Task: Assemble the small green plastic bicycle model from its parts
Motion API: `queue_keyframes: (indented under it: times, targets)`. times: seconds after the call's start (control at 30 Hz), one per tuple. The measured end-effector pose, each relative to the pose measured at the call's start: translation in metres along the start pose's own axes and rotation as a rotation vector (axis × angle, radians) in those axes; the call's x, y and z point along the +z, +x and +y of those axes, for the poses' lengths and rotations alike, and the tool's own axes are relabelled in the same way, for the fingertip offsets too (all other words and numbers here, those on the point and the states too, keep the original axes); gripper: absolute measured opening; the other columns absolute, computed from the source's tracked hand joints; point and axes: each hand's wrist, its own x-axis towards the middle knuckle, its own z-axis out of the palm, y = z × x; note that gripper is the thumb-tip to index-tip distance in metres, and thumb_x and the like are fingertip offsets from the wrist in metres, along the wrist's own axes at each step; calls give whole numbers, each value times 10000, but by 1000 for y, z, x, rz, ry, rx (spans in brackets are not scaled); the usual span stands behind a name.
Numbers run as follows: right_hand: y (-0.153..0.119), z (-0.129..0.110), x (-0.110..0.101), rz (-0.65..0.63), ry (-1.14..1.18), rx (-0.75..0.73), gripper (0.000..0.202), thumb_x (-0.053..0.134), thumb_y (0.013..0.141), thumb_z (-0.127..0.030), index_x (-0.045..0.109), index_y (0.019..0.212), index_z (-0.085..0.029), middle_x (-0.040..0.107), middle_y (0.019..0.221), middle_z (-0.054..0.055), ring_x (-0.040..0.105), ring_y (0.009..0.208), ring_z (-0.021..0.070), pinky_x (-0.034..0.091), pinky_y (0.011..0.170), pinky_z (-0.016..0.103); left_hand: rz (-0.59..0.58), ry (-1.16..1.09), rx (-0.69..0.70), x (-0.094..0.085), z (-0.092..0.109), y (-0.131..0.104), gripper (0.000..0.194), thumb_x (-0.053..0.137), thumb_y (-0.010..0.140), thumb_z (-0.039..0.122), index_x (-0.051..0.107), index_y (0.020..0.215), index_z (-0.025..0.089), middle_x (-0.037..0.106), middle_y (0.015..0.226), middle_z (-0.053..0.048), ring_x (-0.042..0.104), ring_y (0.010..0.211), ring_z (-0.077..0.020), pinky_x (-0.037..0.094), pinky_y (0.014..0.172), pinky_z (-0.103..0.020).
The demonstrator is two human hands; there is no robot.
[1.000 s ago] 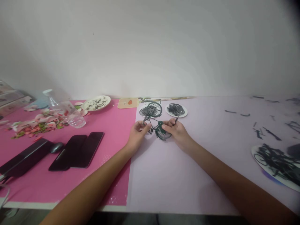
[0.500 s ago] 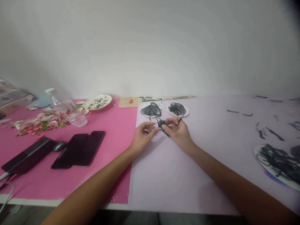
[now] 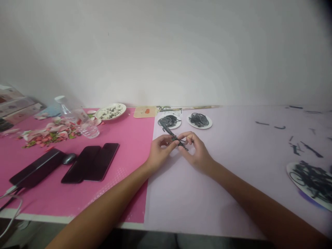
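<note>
A small dark model with thin parts, like a miniature bicycle (image 3: 168,130), is held above the pale half of the table. My left hand (image 3: 161,152) pinches its lower part between thumb and fingers. From the other side my right hand (image 3: 198,150) closes its fingertips on the same model, near a thin dark rod. The fingers cover much of the part between them. Just beyond the hands are a white plate with dark wheels (image 3: 178,126) and a second plate with dark thin pieces (image 3: 210,125).
Left, on pink: two phones (image 3: 103,162), a black case (image 3: 36,168), a mouse (image 3: 69,158), a bottle (image 3: 89,130), petals (image 3: 55,130) and a plate of white bits (image 3: 123,110). Right: loose dark parts (image 3: 312,149) and a heaped plate (image 3: 288,169).
The model has turned in my hands, and its wheel no longer shows face-on. My right fingers have drawn in toward it. The view has shifted slightly, moving the table items to the right.
</note>
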Motion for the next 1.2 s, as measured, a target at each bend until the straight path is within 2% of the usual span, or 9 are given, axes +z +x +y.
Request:
queue_keyframes:
  times: [0.13, 0.27, 0.43, 0.57, 0.9, 1.0, 1.13, 1.2]
  targets:
    - [4, 5, -7, 18, -91, -40, 134, 619, 927, -245, 491, 939, -282, 653, 1163, 79, 581, 974, 272, 461, 939, 464, 45, 37, 36, 0, -5, 2, 309, 784, 846, 435, 731, 1012, 179, 745, 1051, -101, 684, 955, -214, 521, 861, -344]
    - [12, 24, -13, 75, -302, -62, 82, 563, 941, -218, 536, 1004, -262, 643, 1060, 80, 588, 976, 262, 466, 902, 425, 82, 117, 104, -2, -13, 4, 260, 761, 869, 393, 727, 1035, 195, 727, 1031, -82, 667, 960, -205, 524, 840, -326]
    - [17, 45, -19, -65, -494, 35, 43, 604, 919, -250, 581, 952, -236, 605, 928, 55, 595, 890, 240, 476, 800, 370, 108, 211, 197, -4, -16, 5, 191, 729, 896, 331, 705, 1049, 220, 713, 1052, -61, 648, 981, -198, 519, 829, -324]
    - [18, 47, -22, -97, -560, 47, 62, 615, 917, -249, 557, 898, -237, 593, 909, 52, 596, 883, 239, 469, 768, 351, 119, 258, 241, -6, -15, 5, 186, 724, 904, 316, 689, 1062, 224, 701, 1059, -59, 638, 990, -201, 514, 827, -328]
    - [16, 46, -22, -118, -489, 38, 57, 607, 948, -262, 563, 915, -244, 598, 911, 38, 606, 870, 224, 484, 774, 351, 136, 317, 277, -8, -14, 7, 160, 709, 923, 309, 666, 1049, 220, 683, 1036, -57, 628, 954, -198, 503, 815, -334]
    - [14, 43, -16, -154, -422, -23, 15, 605, 960, -259, 597, 968, -250, 627, 957, 48, 617, 922, 229, 507, 833, 375, 211, 313, 272, -9, -16, 8, 165, 694, 939, 342, 644, 1031, 215, 667, 1028, -55, 624, 931, -191, 499, 804, -332]
    - [7, 38, -3, -208, -360, -94, 97, 625, 938, -210, 602, 1020, -256, 676, 1102, 82, 637, 990, 249, 527, 897, 430, 347, 285, 255, -10, -18, 10, 199, 639, 979, 385, 604, 1070, 211, 641, 1076, -66, 616, 966, -189, 493, 821, -331]
    - [4, 37, 4, -240, -336, -126, 105, 621, 929, -179, 574, 981, -258, 691, 1181, 92, 631, 1112, 276, 527, 935, 464, 392, 283, 248, -13, -19, 13, 211, 611, 996, 399, 589, 1089, 211, 629, 1089, -69, 611, 980, -188, 489, 840, -334]
